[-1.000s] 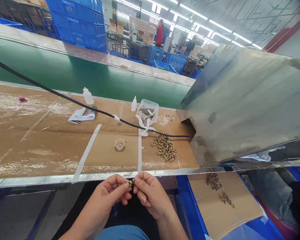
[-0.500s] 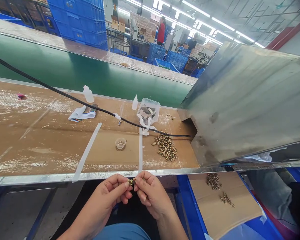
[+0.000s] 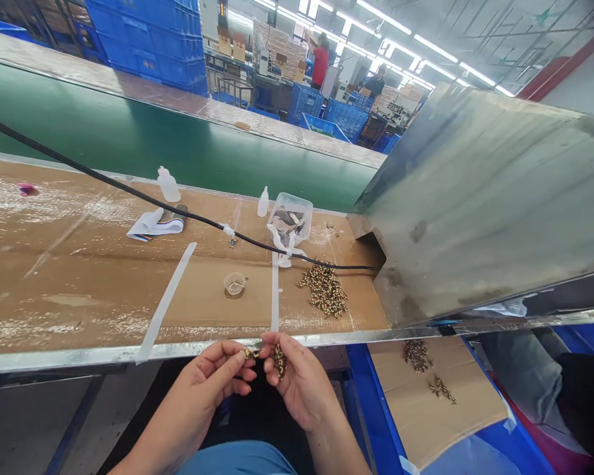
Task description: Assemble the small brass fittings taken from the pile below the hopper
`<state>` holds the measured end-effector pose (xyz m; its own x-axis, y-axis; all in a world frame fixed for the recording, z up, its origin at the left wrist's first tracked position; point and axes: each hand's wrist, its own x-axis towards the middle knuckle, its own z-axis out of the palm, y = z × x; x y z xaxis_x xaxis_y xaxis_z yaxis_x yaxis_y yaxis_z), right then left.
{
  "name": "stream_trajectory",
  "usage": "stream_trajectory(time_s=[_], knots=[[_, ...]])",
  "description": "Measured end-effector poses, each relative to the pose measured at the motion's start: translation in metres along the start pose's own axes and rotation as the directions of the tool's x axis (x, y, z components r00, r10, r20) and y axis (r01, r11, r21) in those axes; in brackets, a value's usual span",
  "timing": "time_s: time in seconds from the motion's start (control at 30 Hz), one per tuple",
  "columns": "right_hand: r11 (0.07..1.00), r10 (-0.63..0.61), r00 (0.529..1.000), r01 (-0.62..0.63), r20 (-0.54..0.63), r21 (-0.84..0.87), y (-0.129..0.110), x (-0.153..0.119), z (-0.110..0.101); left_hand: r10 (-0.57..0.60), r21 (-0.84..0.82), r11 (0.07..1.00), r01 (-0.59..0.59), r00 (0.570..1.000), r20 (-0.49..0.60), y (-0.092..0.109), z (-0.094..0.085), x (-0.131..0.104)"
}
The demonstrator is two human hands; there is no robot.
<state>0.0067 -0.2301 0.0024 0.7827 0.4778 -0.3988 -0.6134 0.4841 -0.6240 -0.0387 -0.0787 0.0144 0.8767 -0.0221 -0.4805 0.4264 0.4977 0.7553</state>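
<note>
My left hand (image 3: 212, 379) pinches a small gold-and-black piece (image 3: 250, 354) between thumb and fingertips, just in front of the table's metal edge. Close beside it on the right, my right hand (image 3: 297, 379) is curled round several similar small pieces (image 3: 278, 361), with its fingertips at the piece in my left hand. On the cardboard-covered table beyond lie a pile of gold-and-black pieces (image 3: 324, 288) and a small clear cup (image 3: 234, 284). The exact shape of the held pieces is too small to tell.
A black cable (image 3: 198, 216) crosses the table. Behind it are white bottles (image 3: 168, 185), a folded strap (image 3: 156, 225) and a clear tub (image 3: 291, 218). A large metal housing (image 3: 495, 204) stands right. Lower right, cardboard (image 3: 440, 409) bears more pieces. Two people are far back.
My right hand has turned and opened a little, so several pieces now show in it. The piece in my left hand shows more clearly. The view has shifted slightly.
</note>
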Motion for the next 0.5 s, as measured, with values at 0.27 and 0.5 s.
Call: stream_trajectory(time_s=[0.27, 0.5], knots=[[0.983, 0.061, 0.997, -0.067, 0.037, 0.171, -0.0081, -0.0036, -0.0015, 0.004, -0.030, 1.000, -0.004, 1.000, -0.023, -0.0018, -0.0042, 0.0013], [0.977, 0.064, 0.992, -0.084, 0.106, 0.198, -0.0091, -0.0069, -0.0007, -0.010, -0.048, 0.999, 0.008, 0.999, -0.043, -0.0044, -0.0076, 0.0009]])
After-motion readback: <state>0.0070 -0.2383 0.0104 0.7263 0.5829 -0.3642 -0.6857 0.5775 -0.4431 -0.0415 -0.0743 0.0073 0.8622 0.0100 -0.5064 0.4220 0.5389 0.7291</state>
